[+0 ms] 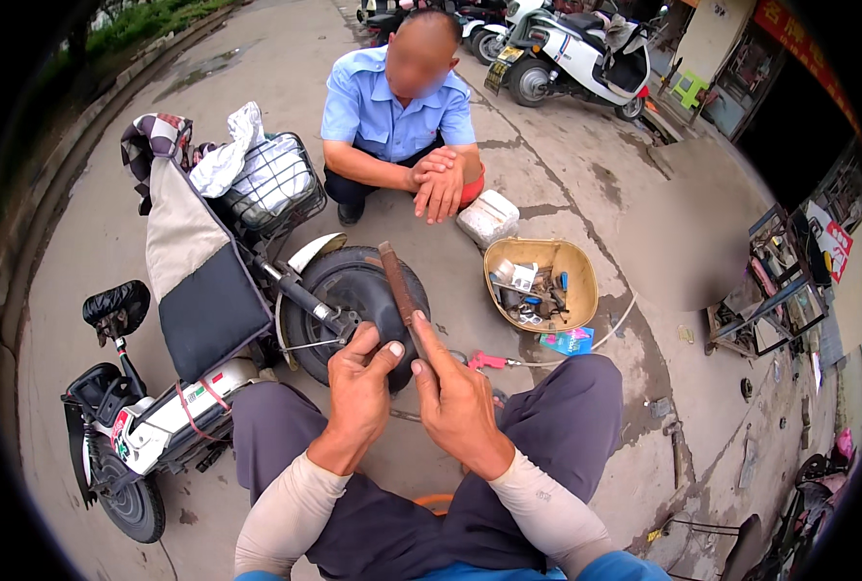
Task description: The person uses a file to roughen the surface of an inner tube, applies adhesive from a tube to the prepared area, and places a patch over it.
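Observation:
My right hand (pixel 455 412) grips a long, flat, rusty metal tool (pixel 395 279), angled upward over the scooter wheel, with the index finger extended along it. Beside it, my left hand (pixel 358 392) has its fingers curled on black rubber (pixel 384 315) at the wheel, its thumb pressed against it. Whether that rubber is tyre or inner tube I cannot tell. The wheel's tyre (pixel 320 271) belongs to a white scooter (pixel 184 421) lying on its side at my left, with a seat cover (pixel 194 281) and a wire basket (pixel 286 194) holding white cloth. My knees flank both hands.
A person in a blue shirt (pixel 392 116) squats opposite, hands clasped. A tool bin (pixel 586 290), a white block (pixel 486 215) and a red air fitting (pixel 494 361) with hose sit right of the wheel. A metal rack (pixel 765 276) stands right; parked scooters (pixel 567 58) are behind.

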Tool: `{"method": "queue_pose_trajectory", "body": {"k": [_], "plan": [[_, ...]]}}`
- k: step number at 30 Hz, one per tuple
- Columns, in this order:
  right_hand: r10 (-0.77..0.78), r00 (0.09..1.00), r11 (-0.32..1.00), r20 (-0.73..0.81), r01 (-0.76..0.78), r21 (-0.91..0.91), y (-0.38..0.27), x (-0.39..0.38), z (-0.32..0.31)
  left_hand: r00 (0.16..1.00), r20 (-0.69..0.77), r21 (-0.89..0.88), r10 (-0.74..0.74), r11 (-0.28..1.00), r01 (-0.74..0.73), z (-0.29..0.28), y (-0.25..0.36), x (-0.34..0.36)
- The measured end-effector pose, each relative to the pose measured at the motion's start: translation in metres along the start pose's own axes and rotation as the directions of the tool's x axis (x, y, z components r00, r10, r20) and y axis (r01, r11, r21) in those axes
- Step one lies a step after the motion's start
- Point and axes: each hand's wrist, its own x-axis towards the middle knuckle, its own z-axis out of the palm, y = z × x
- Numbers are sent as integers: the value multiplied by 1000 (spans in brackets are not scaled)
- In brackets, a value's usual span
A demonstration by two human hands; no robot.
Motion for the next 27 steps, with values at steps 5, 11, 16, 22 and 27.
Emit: {"method": "queue_pose_trajectory", "body": {"k": [5, 11, 16, 22, 27], "plan": [[-177, 960, 979, -217, 195, 65, 15, -21, -3, 992, -110, -107, -54, 993, 42, 23, 24, 1], [-22, 996, 999, -81, 25, 36, 10, -41, 15, 995, -69, -51, -74, 996, 70, 12, 7, 0], [-148, 979, 985, -143, 158, 64, 15, -19, 21, 995, -96, 42, -33, 998, 37, 7, 12, 0], [-74, 987, 996, -143, 65, -64, 24, -48, 30, 1000, -18, 21, 5, 1000, -5, 7, 7, 0], [-128, 974, 991, -186, 135, 22, 7, -2, 12, 994, -106, 25, -23, 999, 26, 10, 25, -1]]}}
